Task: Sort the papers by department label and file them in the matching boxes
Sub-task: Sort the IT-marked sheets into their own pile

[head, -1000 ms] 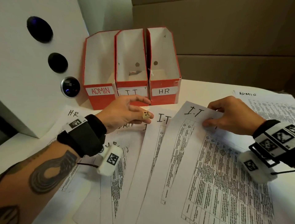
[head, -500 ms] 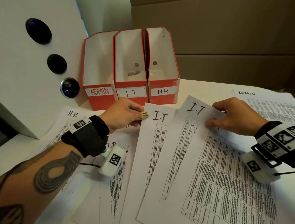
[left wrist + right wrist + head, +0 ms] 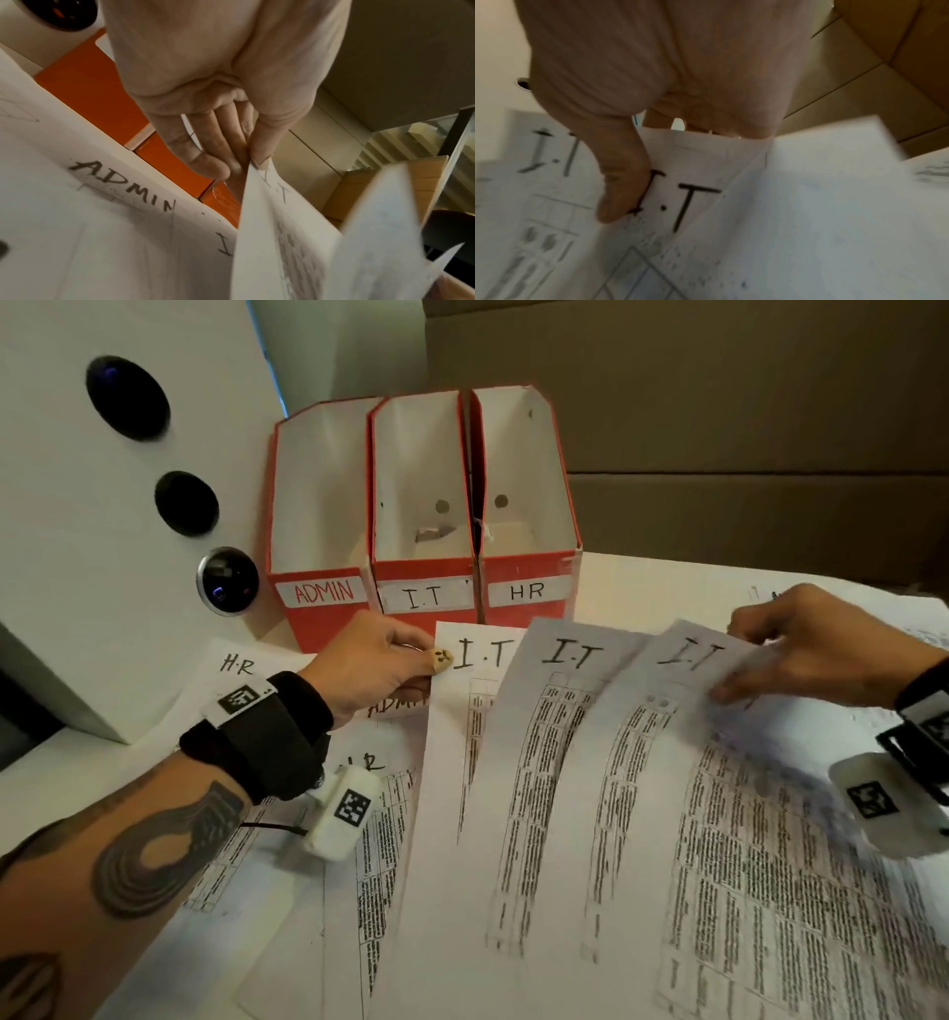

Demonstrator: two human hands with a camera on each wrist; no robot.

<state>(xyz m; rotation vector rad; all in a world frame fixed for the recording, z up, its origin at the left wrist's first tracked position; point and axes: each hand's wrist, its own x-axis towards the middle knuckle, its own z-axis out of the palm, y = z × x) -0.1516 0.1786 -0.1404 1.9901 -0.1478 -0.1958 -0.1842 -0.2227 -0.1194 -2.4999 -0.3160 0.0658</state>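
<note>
Boxes: three red boxes stand in a row at the back of the counter (image 3: 642, 577), labelled from the left ADMIN box (image 3: 321, 546), I.T box (image 3: 423, 541), HR box (image 3: 524, 531). No filed sheets show in any of them; only a small scrap lies in the middle one.
Loose sheets, left: HR sheet (image 3: 236, 666) and a second one lower down lie flat, and an ADMIN sheet (image 3: 123, 188) lies under the left wrist.
Left hand (image 3: 369, 662): thumb and fingers (image 3: 213, 162) pinch the top corner of the leftmost I.T sheet (image 3: 482, 654), lifted off the pile.
Middle: second I.T sheet (image 3: 570, 654) overlaps the first.
Right hand (image 3: 811, 644): thumb on top, fingers curled beneath, pinching the top edge of the third I.T sheet (image 3: 693, 654); blurred.
Far right: more sheets under the right wrist, label unreadable.
Progress: early by my reckoning. I.T sheets are being gathered; nothing is filed. HR and ADMIN sheets remain to be sorted.
</note>
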